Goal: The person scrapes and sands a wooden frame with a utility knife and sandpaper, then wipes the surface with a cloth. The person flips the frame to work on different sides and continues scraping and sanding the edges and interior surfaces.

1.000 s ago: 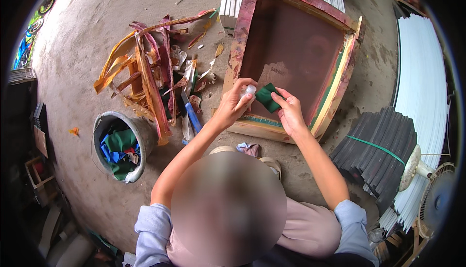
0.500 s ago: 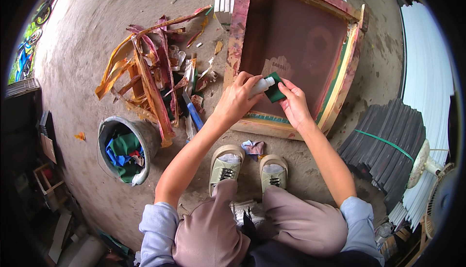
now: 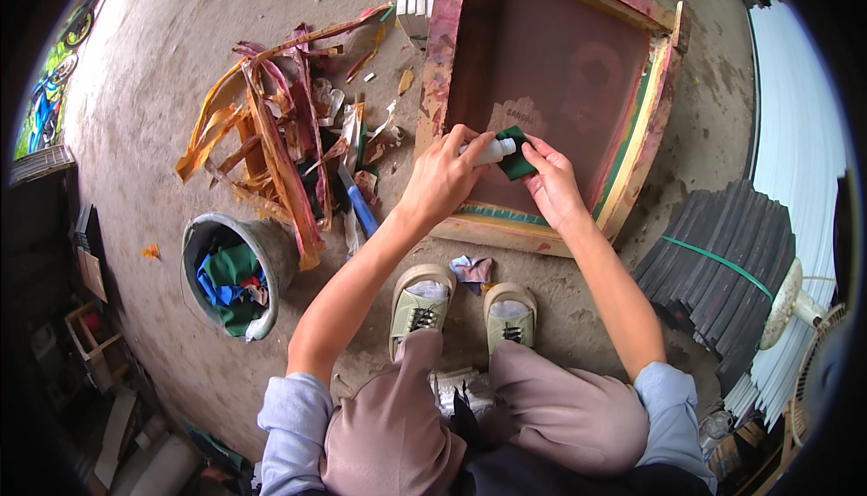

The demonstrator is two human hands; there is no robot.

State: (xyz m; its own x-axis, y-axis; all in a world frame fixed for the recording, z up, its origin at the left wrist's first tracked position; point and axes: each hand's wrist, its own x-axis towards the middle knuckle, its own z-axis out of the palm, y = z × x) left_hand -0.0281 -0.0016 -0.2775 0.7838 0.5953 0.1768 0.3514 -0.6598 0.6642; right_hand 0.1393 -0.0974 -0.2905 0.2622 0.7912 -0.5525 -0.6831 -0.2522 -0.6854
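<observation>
My left hand (image 3: 444,176) is closed around a small white bottle (image 3: 493,151), tilted so its neck points to the right. The bottle's mouth meets a dark green cloth (image 3: 517,155), which my right hand (image 3: 553,180) pinches between thumb and fingers. Both hands are above the near part of a framed mesh screen (image 3: 560,72). Its wooden frame (image 3: 438,63) is stained reddish. On the mesh below the hands a pale patch (image 3: 513,115) with lettering shows, partly covered by the hands and cloth.
Left of the frame lies a heap of torn tape strips (image 3: 271,135) beside a blue-handled tool (image 3: 363,213). A grey bucket (image 3: 280,257) holds coloured rags. A crumpled rag (image 3: 471,270) lies by my shoes. Strapped dark slats (image 3: 718,266) and a fan (image 3: 817,370) stand at right.
The bottle and the green cloth have shifted very slightly, with both hands still holding them. The view has tilted a little; nothing has been let go.
</observation>
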